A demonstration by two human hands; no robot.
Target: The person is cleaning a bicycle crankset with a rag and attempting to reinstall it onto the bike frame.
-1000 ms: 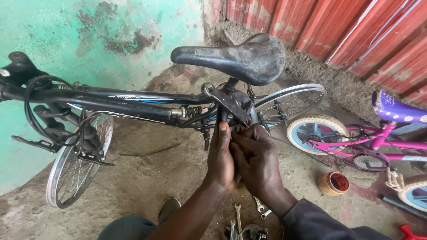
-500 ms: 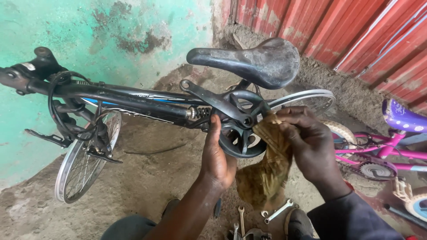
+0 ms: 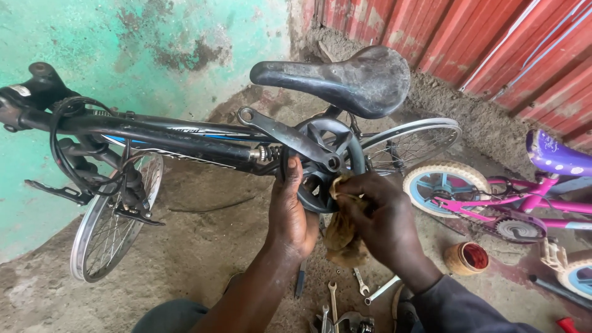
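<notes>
My left hand (image 3: 293, 213) is clamped on the black round metal chainring (image 3: 324, 161), whose crank arm (image 3: 287, 132) points up and to the left just under the worn black bicycle saddle (image 3: 345, 79). My right hand (image 3: 377, 216) is closed on a crumpled brown rag (image 3: 341, 231) and presses it against the chainring's lower right edge. Below my wrists, several silver spanners (image 3: 359, 282) lie on the dirt floor (image 3: 203, 246), with a small pink-and-purple child's bicycle (image 3: 512, 203) to my right.

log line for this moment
left hand: grips black crankset chainring | right hand: presses brown rag on chainring
</notes>
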